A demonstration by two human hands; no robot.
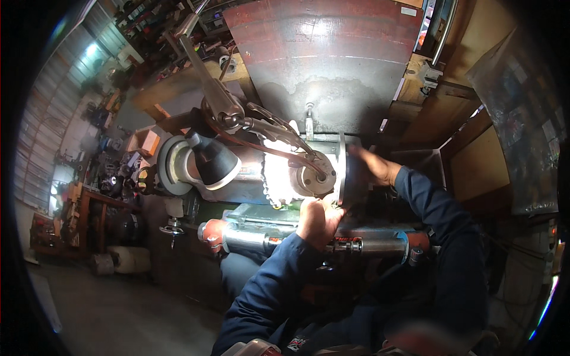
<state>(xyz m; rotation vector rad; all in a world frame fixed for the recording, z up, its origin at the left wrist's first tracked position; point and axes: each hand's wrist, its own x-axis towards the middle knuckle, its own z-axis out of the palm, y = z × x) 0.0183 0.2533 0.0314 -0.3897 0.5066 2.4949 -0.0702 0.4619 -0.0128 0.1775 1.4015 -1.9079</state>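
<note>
Low in the frame, two dark blue fabric sleeves rise from the lower edge. Just above them a smooth steel cylinder (309,242) with orange-red ends lies crosswise. At centre the left hand (317,221) is curled, fingers pressed against the rim of a round, dull metal disc (314,177). The right hand (373,167), right of centre, lies flat behind the disc's flange (343,169), fingers hidden. A black cone-shaped lamp (214,160) glares left of centre. Beyond, a broad rust-streaked steel plate (326,53) fills the upper middle.
</note>
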